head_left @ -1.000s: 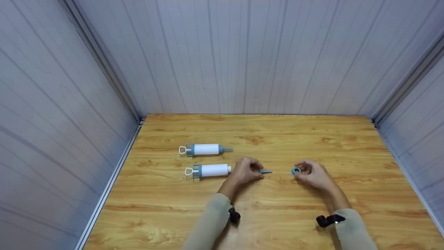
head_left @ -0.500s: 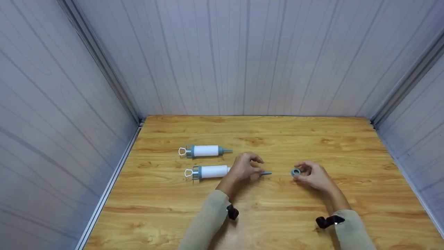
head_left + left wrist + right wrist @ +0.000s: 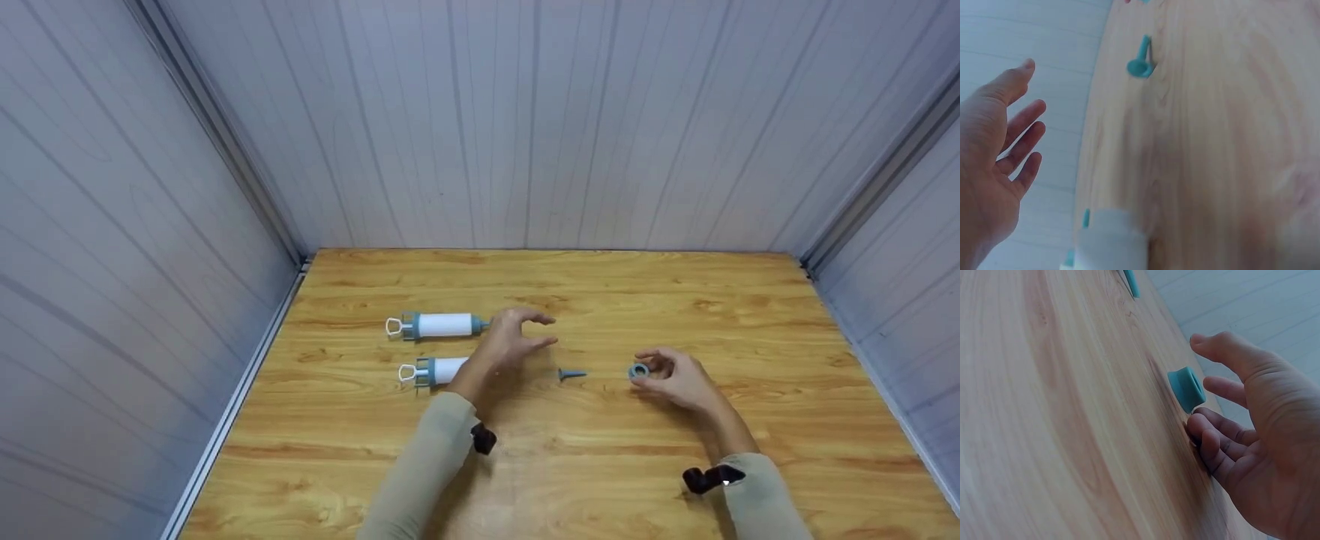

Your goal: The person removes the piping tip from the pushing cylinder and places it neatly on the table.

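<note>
My left hand is spread with nothing in it, above the right ends of two syringe-like tools with white barrels. Its forearm hides part of the nearer syringe; the farther syringe carries a grey-blue nozzle. A loose flared nozzle tip lies on the table to the right of that hand, also seen as a teal nozzle tip in the left wrist view. Around a grey-blue ring cap, my right hand has its thumb and fingers loosely curved. A gap separates thumb and ring there, while a fingertip seems to touch its edge.
The wood-grained table carries all the parts. Pale panel walls enclose it at the back and on both sides. A small black camera sits on the left sleeve, and another black camera on the right one.
My left hand has let go of the nozzle tip and moved away to the left and back, its fingers spreading. The tip stays on the table. My right hand has hardly moved.
</note>
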Demonstrator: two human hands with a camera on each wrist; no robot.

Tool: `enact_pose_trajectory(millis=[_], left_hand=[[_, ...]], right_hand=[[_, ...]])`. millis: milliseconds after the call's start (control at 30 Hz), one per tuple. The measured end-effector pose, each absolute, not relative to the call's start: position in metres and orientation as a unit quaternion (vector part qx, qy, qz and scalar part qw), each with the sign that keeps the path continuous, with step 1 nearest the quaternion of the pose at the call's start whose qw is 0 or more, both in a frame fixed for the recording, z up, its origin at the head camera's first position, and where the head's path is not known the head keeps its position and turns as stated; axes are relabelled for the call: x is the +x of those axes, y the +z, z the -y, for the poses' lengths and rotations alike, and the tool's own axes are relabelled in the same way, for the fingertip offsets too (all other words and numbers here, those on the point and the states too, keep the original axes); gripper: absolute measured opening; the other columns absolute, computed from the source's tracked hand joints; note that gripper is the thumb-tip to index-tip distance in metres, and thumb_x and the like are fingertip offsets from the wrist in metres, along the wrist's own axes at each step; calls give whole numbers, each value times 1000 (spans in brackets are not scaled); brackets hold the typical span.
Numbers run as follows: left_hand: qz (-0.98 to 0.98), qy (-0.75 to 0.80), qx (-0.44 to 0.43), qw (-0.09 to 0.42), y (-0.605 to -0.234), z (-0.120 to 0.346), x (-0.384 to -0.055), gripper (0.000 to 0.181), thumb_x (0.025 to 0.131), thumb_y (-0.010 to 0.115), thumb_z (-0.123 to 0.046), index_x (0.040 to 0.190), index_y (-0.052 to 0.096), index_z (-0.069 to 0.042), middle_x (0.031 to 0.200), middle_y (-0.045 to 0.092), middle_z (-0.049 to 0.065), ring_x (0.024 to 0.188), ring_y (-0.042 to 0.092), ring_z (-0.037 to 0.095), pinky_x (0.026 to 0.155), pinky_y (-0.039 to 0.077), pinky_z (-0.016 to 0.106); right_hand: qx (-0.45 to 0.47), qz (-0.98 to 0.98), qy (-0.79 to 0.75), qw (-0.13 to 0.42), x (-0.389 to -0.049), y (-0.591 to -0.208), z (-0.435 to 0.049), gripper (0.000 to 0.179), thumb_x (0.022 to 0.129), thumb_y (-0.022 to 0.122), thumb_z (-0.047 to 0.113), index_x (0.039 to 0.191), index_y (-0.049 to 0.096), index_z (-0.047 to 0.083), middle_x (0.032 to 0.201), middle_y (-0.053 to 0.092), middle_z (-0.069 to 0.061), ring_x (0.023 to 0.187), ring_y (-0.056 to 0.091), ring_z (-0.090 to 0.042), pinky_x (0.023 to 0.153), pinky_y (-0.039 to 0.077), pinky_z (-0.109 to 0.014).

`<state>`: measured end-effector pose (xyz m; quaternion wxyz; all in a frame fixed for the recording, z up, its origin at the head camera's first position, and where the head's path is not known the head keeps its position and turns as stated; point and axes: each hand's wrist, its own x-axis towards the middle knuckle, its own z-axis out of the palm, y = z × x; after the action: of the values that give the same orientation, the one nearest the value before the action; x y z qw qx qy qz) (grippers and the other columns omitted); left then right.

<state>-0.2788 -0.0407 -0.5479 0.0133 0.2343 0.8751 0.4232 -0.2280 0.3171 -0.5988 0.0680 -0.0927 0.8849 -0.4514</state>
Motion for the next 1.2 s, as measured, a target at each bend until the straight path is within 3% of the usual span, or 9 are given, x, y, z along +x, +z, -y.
enact_pose_trajectory(millis=[667,867,1200], left_hand=[[-914,360,185,-24,-528,115,-299,35,104,84,-27,137,81,-17,146,78,9,146,67,36,127,51,58],[-915,362,173,-43,-529,142,-303,38,102,86,-24,138,81,-13,148,77,13,148,65,39,127,50,60],[-926,350,138,-32,-530,174,-302,42,102,85,-29,141,79,-15,154,73,14,154,60,40,131,45,62]], right_hand=[[-90,-885,-451,68,-232,-599,-312,49,100,86,21,143,72,1,121,72,-22,92,61,-11,79,52,-22],[-91,-884,-453,67,-232,-598,-312,49,100,87,20,142,72,0,120,72,-23,91,61,-9,78,52,-21],[-91,-882,-457,69,-231,-598,-313,50,100,86,19,143,71,-2,120,74,-22,88,61,-8,77,52,-22]])
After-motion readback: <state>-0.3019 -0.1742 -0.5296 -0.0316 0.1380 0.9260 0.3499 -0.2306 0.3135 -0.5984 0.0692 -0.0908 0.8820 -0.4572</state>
